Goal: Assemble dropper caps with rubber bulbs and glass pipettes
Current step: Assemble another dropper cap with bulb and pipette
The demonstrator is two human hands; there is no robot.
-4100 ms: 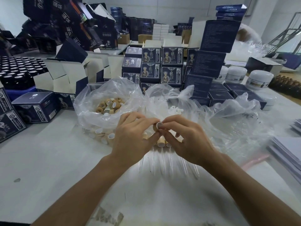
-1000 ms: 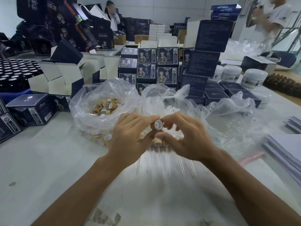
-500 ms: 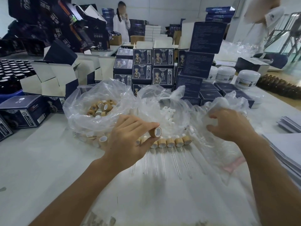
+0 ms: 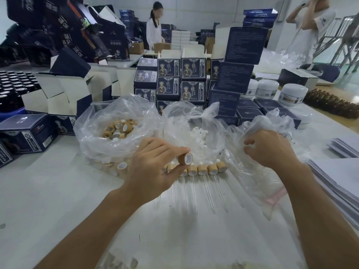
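Stacked navy cartons (image 4: 192, 69) crowd a white packing table (image 4: 48, 200), where the left hand (image 4: 155, 167) pinches a wood-toned dropper cap (image 4: 185, 158) between thumb and fingertips above a row of finished droppers (image 4: 202, 169) with glass pipettes. The right hand (image 4: 270, 148), fingers curled, grips a clear plastic bag (image 4: 258, 171). Another bag of loose caps (image 4: 118, 129) sits just behind.
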